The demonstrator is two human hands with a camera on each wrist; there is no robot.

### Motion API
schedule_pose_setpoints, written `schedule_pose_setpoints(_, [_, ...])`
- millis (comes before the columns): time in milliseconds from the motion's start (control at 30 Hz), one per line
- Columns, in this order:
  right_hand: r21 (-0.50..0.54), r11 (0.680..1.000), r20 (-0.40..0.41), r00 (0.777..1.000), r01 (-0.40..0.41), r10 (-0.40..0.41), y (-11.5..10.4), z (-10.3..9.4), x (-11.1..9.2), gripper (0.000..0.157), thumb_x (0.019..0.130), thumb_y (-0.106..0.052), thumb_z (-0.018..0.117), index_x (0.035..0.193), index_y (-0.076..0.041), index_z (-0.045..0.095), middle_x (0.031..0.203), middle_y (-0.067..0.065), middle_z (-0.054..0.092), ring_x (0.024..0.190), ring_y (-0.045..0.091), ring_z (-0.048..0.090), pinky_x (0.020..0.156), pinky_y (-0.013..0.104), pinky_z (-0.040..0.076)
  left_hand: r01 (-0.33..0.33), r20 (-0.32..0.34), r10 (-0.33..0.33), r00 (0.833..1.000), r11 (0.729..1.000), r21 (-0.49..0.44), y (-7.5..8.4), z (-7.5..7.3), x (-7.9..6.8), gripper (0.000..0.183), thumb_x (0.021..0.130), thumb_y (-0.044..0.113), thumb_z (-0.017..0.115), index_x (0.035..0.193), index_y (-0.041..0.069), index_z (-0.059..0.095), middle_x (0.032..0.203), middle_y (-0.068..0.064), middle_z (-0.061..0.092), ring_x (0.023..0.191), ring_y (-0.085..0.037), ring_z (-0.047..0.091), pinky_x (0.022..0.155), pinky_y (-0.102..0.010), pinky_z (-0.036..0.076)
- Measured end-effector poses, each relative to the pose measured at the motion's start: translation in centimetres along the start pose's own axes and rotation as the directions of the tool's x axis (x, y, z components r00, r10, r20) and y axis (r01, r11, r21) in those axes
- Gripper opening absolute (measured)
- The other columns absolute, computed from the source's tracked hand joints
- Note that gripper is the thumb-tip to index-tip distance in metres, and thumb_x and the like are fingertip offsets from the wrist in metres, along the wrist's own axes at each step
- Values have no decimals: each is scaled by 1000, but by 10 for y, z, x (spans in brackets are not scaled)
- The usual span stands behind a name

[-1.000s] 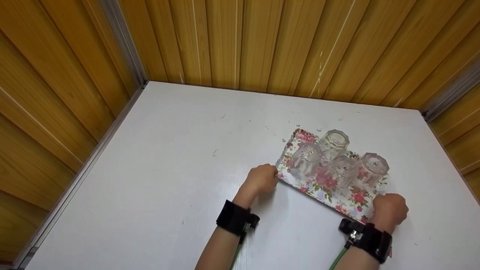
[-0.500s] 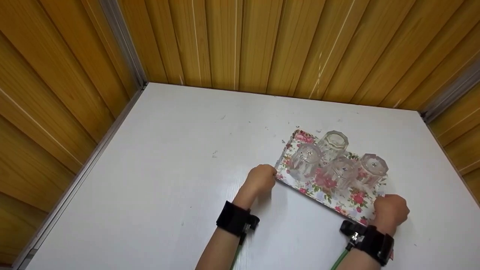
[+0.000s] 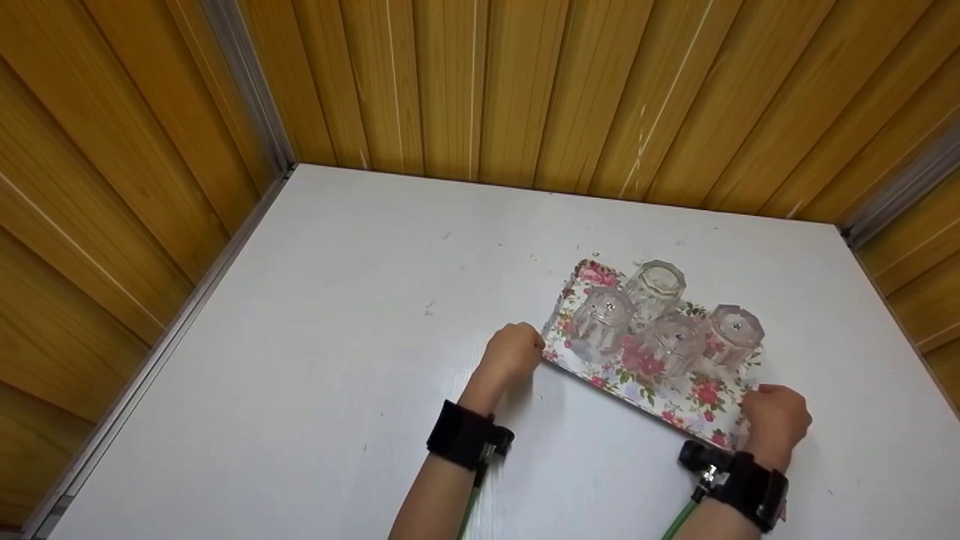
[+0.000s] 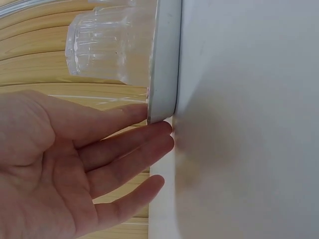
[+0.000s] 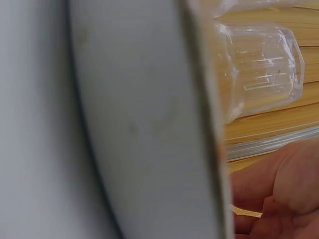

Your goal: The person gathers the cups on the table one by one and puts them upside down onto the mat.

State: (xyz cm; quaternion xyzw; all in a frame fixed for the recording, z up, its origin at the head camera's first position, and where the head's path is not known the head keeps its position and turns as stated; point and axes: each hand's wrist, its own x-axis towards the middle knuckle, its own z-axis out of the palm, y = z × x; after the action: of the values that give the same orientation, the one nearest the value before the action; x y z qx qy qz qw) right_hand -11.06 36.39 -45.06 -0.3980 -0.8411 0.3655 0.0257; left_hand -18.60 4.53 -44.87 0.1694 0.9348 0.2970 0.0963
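A floral-patterned tray (image 3: 611, 377) with pink roses sits at an angle right of the table's middle. Several clear faceted glasses stand upside down on it, one (image 3: 602, 324) near the left end and another (image 3: 735, 331) toward the right. My left hand (image 3: 514, 352) holds the tray's near left corner; in the left wrist view the thumb is on the rim and two fingertips are at the lower edge of the white tray side (image 4: 165, 64). At the right end my right hand (image 3: 778, 416) grips the tray, its fingers largely hidden behind the tray side (image 5: 144, 124) in the right wrist view.
The white table (image 3: 337, 322) has small scuff marks beyond the tray. Wood-patterned panel walls (image 3: 510, 90) rise at the back and both sides, with a metal corner post (image 3: 251, 82) at the left. Black straps (image 3: 461, 435) with cameras and green cables are on both wrists.
Over the last half second the tray and its glasses have shifted slightly left, both hands moving along with it. Before that it hardly moved. The grips look the same.
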Motion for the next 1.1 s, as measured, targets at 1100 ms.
schedule_pose_setpoints(1100, [11, 995, 162, 982, 99, -100, -14, 19, 3, 42, 91, -13, 44, 127, 7, 43, 122, 27, 47, 98, 31, 48, 68, 30, 39, 173, -80, -189, 979, 970, -172, -23, -18, -1, 16, 82, 14, 60, 81, 3, 71, 73, -7, 68, 61, -19, 59, 57, -28, 46])
